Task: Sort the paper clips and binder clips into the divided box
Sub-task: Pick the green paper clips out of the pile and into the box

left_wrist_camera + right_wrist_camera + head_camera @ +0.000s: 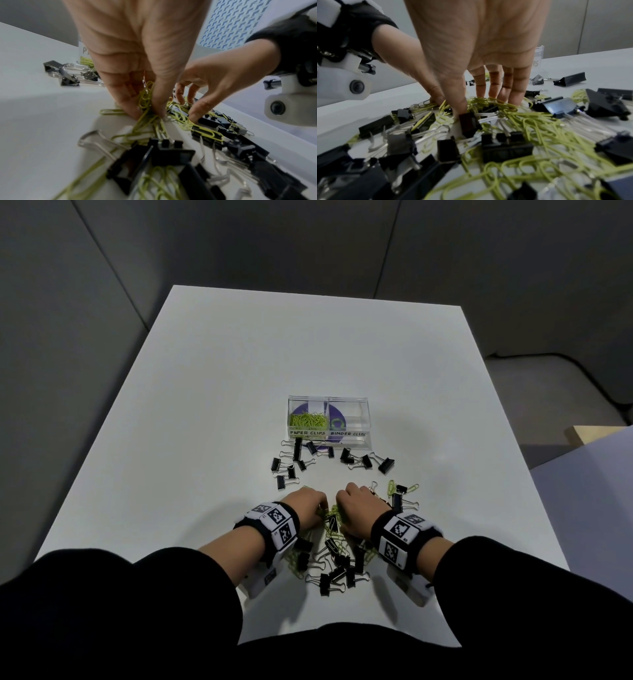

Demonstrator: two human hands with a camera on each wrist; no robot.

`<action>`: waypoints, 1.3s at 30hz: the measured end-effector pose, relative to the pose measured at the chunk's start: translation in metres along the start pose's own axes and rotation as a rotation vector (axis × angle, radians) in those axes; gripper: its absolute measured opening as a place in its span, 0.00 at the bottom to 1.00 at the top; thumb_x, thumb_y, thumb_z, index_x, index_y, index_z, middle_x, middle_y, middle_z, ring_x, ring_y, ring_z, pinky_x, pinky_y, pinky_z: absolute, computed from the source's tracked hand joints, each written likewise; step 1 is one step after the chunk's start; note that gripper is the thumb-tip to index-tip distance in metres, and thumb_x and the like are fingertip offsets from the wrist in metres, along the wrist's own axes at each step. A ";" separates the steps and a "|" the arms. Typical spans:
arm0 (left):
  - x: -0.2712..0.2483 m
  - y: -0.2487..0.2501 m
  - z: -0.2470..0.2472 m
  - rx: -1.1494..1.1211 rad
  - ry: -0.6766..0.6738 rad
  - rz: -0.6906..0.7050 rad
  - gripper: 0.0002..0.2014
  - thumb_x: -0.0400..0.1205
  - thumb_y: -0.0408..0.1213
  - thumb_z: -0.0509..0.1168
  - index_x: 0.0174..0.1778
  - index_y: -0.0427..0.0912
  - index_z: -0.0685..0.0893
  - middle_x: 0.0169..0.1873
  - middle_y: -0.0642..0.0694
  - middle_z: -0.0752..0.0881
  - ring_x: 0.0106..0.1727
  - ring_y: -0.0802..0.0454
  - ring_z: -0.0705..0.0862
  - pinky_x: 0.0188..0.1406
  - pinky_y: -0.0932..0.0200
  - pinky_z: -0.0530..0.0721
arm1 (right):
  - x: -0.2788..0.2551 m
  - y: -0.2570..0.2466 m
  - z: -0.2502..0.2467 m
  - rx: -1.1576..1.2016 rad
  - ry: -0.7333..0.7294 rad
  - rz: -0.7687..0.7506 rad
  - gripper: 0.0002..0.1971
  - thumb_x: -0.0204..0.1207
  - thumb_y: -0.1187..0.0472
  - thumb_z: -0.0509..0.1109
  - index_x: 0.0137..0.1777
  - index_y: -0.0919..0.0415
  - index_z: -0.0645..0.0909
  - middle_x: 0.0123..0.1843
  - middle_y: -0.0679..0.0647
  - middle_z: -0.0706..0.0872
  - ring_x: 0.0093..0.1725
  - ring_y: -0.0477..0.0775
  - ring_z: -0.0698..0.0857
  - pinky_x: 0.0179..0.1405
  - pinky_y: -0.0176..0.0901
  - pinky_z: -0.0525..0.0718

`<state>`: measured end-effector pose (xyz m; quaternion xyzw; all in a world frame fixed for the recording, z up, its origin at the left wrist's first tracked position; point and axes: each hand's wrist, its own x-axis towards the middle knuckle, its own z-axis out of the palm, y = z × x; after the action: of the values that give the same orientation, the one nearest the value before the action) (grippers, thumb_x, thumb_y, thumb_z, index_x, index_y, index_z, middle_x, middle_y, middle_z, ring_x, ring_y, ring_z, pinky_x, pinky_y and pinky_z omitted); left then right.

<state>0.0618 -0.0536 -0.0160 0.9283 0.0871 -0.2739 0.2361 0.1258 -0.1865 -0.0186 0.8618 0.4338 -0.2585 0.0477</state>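
Note:
A clear divided box (352,436) stands mid-table, labelled PAPER CLIPS on the left and BINDER CLIPS on the right. Green paper clips (307,420) lie in its left half. I see no clips in the right half. A mixed pile of black binder clips (337,571) and green paper clips (537,127) lies near the table's front edge. My left hand (310,501) (149,115) pinches a bunch of green paper clips (145,97) between thumb and fingers. My right hand (354,501) (481,104) reaches down into the pile. Its straight fingertips (513,98) touch paper clips and its thumb touches a binder clip (468,124).
Loose binder clips (297,451) lie in a row right in front of the box, with more to the right (386,464). The white table (205,405) has bare surface to the left, right and behind the box. A pale purple surface (589,491) adjoins the table's right side.

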 end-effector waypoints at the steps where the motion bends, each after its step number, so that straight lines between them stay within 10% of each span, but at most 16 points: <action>1: 0.000 0.000 0.000 0.001 0.000 0.002 0.15 0.80 0.33 0.63 0.64 0.40 0.80 0.62 0.39 0.82 0.64 0.43 0.80 0.62 0.54 0.77 | 0.001 0.000 -0.001 0.006 0.006 0.002 0.18 0.74 0.61 0.67 0.62 0.65 0.70 0.63 0.64 0.74 0.60 0.66 0.75 0.56 0.54 0.78; 20: -0.014 -0.017 -0.009 -0.076 0.050 0.097 0.14 0.80 0.32 0.65 0.62 0.41 0.83 0.60 0.43 0.85 0.63 0.47 0.81 0.66 0.55 0.77 | 0.008 0.003 -0.012 0.101 -0.018 -0.020 0.09 0.77 0.66 0.64 0.56 0.64 0.79 0.59 0.60 0.79 0.55 0.63 0.82 0.54 0.50 0.80; 33: -0.026 -0.020 -0.068 -0.204 0.224 0.236 0.13 0.80 0.30 0.66 0.60 0.41 0.86 0.56 0.45 0.88 0.52 0.53 0.86 0.49 0.77 0.77 | -0.008 0.010 -0.075 0.308 0.112 -0.040 0.10 0.76 0.67 0.69 0.56 0.66 0.84 0.57 0.58 0.86 0.56 0.55 0.84 0.58 0.42 0.80; 39: -0.031 -0.024 -0.098 -0.249 0.313 0.236 0.13 0.79 0.31 0.67 0.60 0.41 0.86 0.55 0.44 0.88 0.55 0.50 0.85 0.53 0.69 0.76 | -0.006 0.006 -0.086 0.305 0.012 -0.040 0.08 0.75 0.67 0.69 0.53 0.66 0.83 0.55 0.58 0.86 0.49 0.55 0.85 0.52 0.41 0.83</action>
<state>0.0749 0.0139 0.0639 0.9269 0.0464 -0.0842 0.3627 0.1622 -0.1682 0.0580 0.8517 0.4069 -0.3173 -0.0913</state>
